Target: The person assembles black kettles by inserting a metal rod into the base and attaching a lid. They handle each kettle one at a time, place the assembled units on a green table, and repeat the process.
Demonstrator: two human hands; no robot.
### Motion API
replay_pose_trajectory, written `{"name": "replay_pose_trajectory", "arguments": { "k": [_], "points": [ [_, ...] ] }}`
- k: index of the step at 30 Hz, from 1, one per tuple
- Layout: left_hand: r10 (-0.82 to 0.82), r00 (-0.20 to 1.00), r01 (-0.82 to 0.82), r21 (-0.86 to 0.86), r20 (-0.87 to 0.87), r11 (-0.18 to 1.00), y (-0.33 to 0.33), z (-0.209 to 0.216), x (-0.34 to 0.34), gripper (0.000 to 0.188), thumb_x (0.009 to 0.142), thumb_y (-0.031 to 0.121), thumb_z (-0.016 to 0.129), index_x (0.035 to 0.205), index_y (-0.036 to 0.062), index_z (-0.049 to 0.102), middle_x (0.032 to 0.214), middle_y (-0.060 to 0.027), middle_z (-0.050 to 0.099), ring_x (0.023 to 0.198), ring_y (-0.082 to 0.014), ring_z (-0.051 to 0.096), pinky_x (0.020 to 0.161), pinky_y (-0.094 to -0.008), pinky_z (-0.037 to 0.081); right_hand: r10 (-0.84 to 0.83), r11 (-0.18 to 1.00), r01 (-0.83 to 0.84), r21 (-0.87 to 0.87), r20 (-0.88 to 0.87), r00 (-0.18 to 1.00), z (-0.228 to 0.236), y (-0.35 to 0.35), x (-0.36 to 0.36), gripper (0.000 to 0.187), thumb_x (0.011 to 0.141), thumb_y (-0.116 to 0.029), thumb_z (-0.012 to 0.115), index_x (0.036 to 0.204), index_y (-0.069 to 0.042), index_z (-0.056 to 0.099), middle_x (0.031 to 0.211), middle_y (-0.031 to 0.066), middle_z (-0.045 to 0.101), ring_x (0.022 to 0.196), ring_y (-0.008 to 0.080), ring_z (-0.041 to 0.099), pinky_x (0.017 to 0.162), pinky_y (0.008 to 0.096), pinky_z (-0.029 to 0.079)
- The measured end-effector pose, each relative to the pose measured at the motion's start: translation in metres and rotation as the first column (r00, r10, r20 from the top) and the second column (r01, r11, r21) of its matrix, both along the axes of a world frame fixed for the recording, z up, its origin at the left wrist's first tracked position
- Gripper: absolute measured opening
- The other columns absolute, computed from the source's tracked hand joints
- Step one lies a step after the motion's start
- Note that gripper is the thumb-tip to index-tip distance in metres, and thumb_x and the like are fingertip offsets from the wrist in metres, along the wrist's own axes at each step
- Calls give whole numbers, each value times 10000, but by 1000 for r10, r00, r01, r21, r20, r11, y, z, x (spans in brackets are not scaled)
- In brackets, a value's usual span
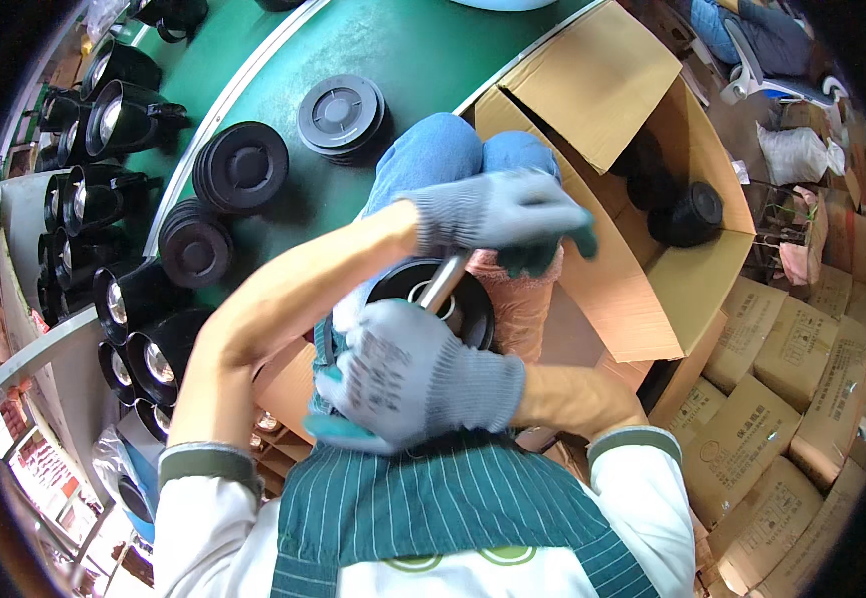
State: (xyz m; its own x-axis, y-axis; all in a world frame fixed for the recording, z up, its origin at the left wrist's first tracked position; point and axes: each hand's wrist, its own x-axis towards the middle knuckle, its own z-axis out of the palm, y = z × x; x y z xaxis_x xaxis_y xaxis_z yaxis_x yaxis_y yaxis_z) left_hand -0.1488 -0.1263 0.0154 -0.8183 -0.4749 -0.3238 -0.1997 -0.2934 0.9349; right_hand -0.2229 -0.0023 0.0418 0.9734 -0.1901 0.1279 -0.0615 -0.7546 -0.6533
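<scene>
My forearms cross over my lap, both hands in grey gloves with green palms. My left hand (508,214) is the farther one, blurred, its fingers curled over the upper end of a shiny metal rod (446,280). Closer to my body is my right hand (398,374), back of the glove up, fingers bent and thumb apart; what lies under it is hidden. The rod slants down between the two hands. Beneath it rests a round black part (477,304) with a pale ring at its middle, partly covered by my right hand.
Stacks of black round discs (240,167) stand on the green table (263,100), another stack (341,112) beside them. Rows of black kettle-like pots (119,120) line the left. An open carton (692,289) at right holds black parts (687,214); closed cartons (742,439) are piled beyond.
</scene>
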Motion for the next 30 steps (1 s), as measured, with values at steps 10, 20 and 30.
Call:
{"name": "replay_pose_trajectory", "arguments": {
  "k": [10, 20, 30],
  "points": [
    [705, 673, -735, -308, -223, 604, -60, -74, 119, 851, 1026, 754, 310, 1321, 50, 685, 854, -86, 738, 577, -106, 567, 546, -290, 493, -749, 618, 441, 651, 317, 581, -31, -3, -78, 832, 789, -511, 857, 1425, -59, 571, 1396, 244, 590, 1262, 407, 596, 1169, 549, 383],
    [916, 372, -336, -899, 148, 282, -114, -125, 246, 465, 984, 445, 583, 1332, 141, 636, 884, -106, 721, 723, -225, 689, 657, -424, 546, -700, 655, 672, 346, -57, 712, -34, 11, -77, 906, 597, -467, 973, 1375, -118, 669, 1541, 287, 462, 1409, 461, 465, 1197, 530, 350],
    [873, 390, -27, -944, 293, 329, -58, 15, 208, 568, 961, 382, 659, 1437, 83, 584, 1415, -262, 591, 1304, -433, 561, 1122, -498, 438, -972, 200, 457, 867, 118, 202, 5, -63, -87, 741, 932, -539, 738, 1500, -106, 542, 1545, 177, 507, 1374, 307, 544, 1133, 473, 484]
  ]
}}
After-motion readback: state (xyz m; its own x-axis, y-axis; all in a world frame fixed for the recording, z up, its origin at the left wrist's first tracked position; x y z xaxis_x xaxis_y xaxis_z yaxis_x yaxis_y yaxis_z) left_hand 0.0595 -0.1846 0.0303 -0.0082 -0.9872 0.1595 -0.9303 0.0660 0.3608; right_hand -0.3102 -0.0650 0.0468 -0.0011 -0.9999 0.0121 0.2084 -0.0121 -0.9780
